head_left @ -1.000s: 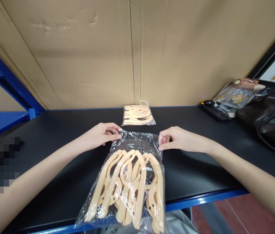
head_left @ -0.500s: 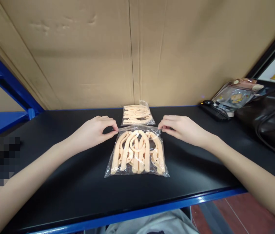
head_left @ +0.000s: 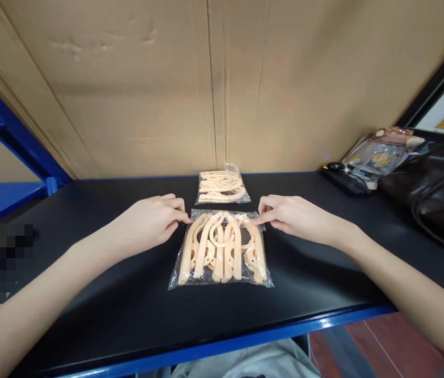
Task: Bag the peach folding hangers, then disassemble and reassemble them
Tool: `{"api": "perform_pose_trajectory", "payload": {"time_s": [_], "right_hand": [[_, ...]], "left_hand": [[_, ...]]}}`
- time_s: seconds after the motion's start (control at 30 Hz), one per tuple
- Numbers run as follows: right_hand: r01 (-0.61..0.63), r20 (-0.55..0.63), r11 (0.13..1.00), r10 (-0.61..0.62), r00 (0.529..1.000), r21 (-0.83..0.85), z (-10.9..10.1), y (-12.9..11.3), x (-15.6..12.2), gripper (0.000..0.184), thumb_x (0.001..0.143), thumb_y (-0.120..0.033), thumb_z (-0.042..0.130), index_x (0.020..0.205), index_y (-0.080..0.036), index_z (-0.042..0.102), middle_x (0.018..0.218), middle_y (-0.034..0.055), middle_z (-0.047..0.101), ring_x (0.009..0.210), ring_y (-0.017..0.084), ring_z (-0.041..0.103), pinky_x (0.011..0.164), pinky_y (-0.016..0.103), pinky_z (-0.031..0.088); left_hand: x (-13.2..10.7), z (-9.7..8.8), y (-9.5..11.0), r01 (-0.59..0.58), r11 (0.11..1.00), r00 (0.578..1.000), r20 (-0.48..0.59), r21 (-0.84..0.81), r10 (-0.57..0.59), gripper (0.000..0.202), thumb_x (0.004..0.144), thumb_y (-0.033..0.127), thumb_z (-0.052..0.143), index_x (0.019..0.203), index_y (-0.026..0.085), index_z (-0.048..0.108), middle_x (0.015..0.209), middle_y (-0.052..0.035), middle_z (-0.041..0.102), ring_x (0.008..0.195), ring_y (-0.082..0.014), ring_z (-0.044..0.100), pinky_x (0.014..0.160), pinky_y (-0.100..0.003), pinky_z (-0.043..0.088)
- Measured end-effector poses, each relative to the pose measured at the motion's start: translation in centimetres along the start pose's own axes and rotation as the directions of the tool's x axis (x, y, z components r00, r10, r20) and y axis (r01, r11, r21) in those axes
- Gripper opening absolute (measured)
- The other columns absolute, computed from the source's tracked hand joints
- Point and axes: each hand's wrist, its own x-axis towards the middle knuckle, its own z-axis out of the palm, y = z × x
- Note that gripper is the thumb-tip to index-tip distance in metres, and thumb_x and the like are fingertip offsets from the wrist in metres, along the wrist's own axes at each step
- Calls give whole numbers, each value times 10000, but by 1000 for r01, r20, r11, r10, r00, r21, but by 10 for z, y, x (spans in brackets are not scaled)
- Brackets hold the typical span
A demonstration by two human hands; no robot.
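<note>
Both half-curled, any pinch impossible to tell, the left hand [head_left: 154, 223] and right hand [head_left: 296, 218] touch opposite far corners of a folding-hanger bag [head_left: 224, 247] lying between them, just in front of a second hanger bag [head_left: 222, 186].

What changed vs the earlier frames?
The front bag moved away from the person, from over the tabletop's near edge to lying on it. Its far end now looks folded back toward the person. The left hand and right hand remain at its far corners. The rear bag stayed put.
</note>
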Motion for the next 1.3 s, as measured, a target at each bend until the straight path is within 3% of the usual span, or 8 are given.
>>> {"api": "perform_pose_trajectory", "payload": {"time_s": [0.13, 0.33, 0.5, 0.73, 0.87, 1.07, 1.2, 1.3], "right_hand": [[0, -107, 992, -14, 994, -128, 2, -8, 2, 360, 879, -32, 437, 945, -220, 736, 958, 74, 618, 841, 200, 546, 755, 343, 450], [94, -158, 989, -111, 981, -114, 10, -24, 8, 295, 959, -127, 394, 1106, -152, 649, 1055, 94, 636, 931, 213, 581, 849, 371, 494], [50, -166, 999, -46, 985, 20, 16, -29, 9, 296, 972, -150, 397, 1215, -161, 565, 1086, 75, 643, 980, 195, 620, 829, 334, 531], [-183, -331, 980, 149, 932, -72, 25, -24, 16, 306, 940, -264, 501, 1216, -154, 574, 1075, 86, 619, 895, 207, 631, 691, 317, 527], [-278, -365, 951, 213, 906, -138, 27, -18, 20, 233, 943, -236, 494, 1065, -142, 670, 945, 72, 630, 866, 212, 609, 690, 324, 482], [8, -294, 978, -69, 953, -206, 19, -14, 17, 273, 970, -223, 453, 1086, -211, 700, 856, 52, 612, 773, 181, 541, 693, 315, 407], [135, -229, 982, -163, 960, -133, 16, -11, 13, 284, 968, -215, 454, 1094, -248, 705, 859, 49, 593, 780, 173, 520, 706, 290, 419], [132, -216, 989, -143, 966, -63, 15, -9, 12, 262, 957, -225, 481, 1048, -248, 725, 876, 51, 591, 799, 172, 526, 719, 288, 434]], "left_hand": [[3, -5, 17, 56, 994, 990, -133, 93, -43, 358, 881, 170, 294, 719, 183, 613, 914, -90, 652, 818, -256, 592, 732, -425, 458], [8, -1, 42, -67, 983, 972, -236, -171, 25, 255, 955, 212, 320, 1062, 151, 543, 1083, -98, 649, 945, -216, 610, 835, -359, 485], [11, 7, 48, -148, 989, 951, -277, -31, 134, 315, 976, 191, 335, 1216, 107, 520, 1060, -94, 661, 962, -220, 610, 866, -383, 471], [21, 18, 45, 63, 973, 916, -399, 220, 31, 326, 986, 223, 357, 1153, 91, 604, 967, -112, 660, 808, -243, 625, 686, -375, 502], [24, 21, 38, 111, 974, 902, -431, 197, -16, 377, 959, 251, 436, 1281, 81, 533, 1245, -176, 587, 1075, -312, 581, 847, -436, 507], [24, 24, 34, 26, 988, 895, -444, 152, 44, 502, 966, 236, 438, 1443, 107, 350, 1485, -157, 415, 1398, -286, 338, 1130, -509, 299], [21, 24, 30, -102, 979, 902, -398, 177, 165, 365, 989, 179, 370, 1315, 149, 529, 1279, -75, 641, 1257, -236, 533, 1163, -537, 226], [17, 23, 26, -168, 975, 918, -337, 144, 208, 340, 993, 168, 350, 1176, 161, 636, 1152, -44, 711, 1078, -198, 655, 1078, -445, 409]]}}
